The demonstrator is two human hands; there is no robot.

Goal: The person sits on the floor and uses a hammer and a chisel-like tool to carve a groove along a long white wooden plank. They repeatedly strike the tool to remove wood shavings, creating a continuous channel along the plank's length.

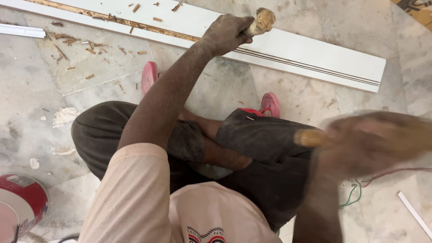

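Observation:
My left hand [226,33] grips a chisel by its worn wooden handle [261,21], held upright against a long white board [310,60] lying on the floor; the blade is hidden behind the hand. The board has dark grooves along it and a chipped, splintered far edge [112,19]. My right hand [373,144] is blurred with motion at the right, raised near my knee, closed around a yellowish wooden handle [310,138]; the tool's head cannot be made out. I squat over the board in dark trousers and pink sandals [149,75].
Wood chips [67,40] litter the stone floor at the upper left. A red and white tin [20,204] stands at the lower left. Red and green wires [360,189] and a thin white strip [414,213] lie at the lower right.

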